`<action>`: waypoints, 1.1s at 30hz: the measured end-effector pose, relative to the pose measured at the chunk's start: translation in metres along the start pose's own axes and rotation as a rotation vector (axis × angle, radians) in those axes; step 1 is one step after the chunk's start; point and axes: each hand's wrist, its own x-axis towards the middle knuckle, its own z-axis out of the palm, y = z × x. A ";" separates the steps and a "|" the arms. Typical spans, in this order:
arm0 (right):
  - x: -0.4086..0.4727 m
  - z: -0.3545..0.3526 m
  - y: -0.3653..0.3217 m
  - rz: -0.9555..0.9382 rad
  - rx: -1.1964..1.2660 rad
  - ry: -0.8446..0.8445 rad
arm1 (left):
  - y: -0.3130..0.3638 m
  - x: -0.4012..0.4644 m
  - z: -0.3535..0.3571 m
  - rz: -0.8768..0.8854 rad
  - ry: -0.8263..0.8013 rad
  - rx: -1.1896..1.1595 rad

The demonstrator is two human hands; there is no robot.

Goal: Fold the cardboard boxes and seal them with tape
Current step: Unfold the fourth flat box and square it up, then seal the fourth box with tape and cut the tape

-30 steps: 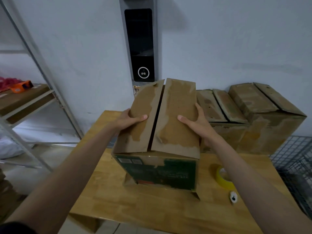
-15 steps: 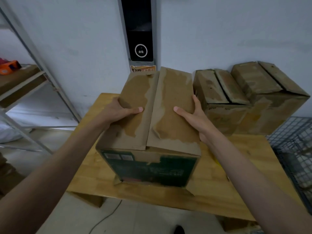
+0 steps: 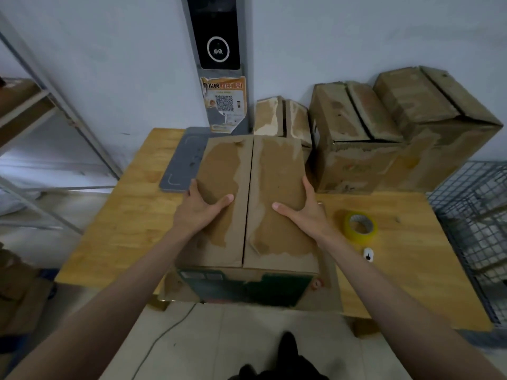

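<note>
Head view, looking down from the person's own eyes: a cardboard box (image 3: pixel 247 215) stands on a light wooden surface (image 3: pixel 118 223) at its near edge, with its two top flaps folded down so they meet along a dark seam running away from the viewer. The flaps are brown with pale torn patches where the paper skin has peeled, and the box's near side is dark green. The left hand (image 3: pixel 197 212) lies on the left flap at the box's left edge, thumb stretched toward the seam and the other fingers wrapped over the side, gripping the box. The right hand (image 3: pixel 304 212) mirrors it on the right flap, thumb pointing inward and fingers curled round the right edge. To the right of the box, apart from it, a roll of yellow tape (image 3: pixel 360 227) lies flat on the surface, and just nearer the viewer sits a small white object (image 3: pixel 368 254) with a dark mark. Three more closed boxes (image 3: pixel 354 138) stand in a row at the back against a pale wall. A grey panel (image 3: pixel 182 163) lies flat behind the left hand. A wire cage (image 3: pixel 474 215) stands at the far right, and metal shelving (image 3: pixel 41 111) on the left.
</note>
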 end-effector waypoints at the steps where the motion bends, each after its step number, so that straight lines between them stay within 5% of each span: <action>1: -0.001 -0.002 0.003 -0.007 -0.010 -0.012 | 0.000 -0.004 0.003 0.015 0.012 0.054; 5: -0.002 -0.005 0.007 -0.027 -0.003 -0.048 | 0.005 -0.019 0.016 0.431 0.127 0.281; 8: -0.001 -0.002 0.007 -0.031 -0.027 -0.016 | 0.036 -0.024 0.028 0.622 -0.060 0.253; 12: -0.004 -0.002 0.012 -0.041 -0.059 -0.006 | 0.061 -0.017 0.044 0.634 -0.222 0.398; 19: 0.029 -0.043 0.088 0.143 -0.148 0.365 | 0.046 -0.013 0.064 0.702 -0.110 0.589; 25: 0.078 -0.088 0.158 0.481 -0.556 0.190 | 0.050 -0.011 0.070 0.674 -0.072 0.576; 33: 0.113 -0.098 0.201 0.575 -0.863 -0.075 | 0.053 -0.009 0.072 0.671 -0.048 0.553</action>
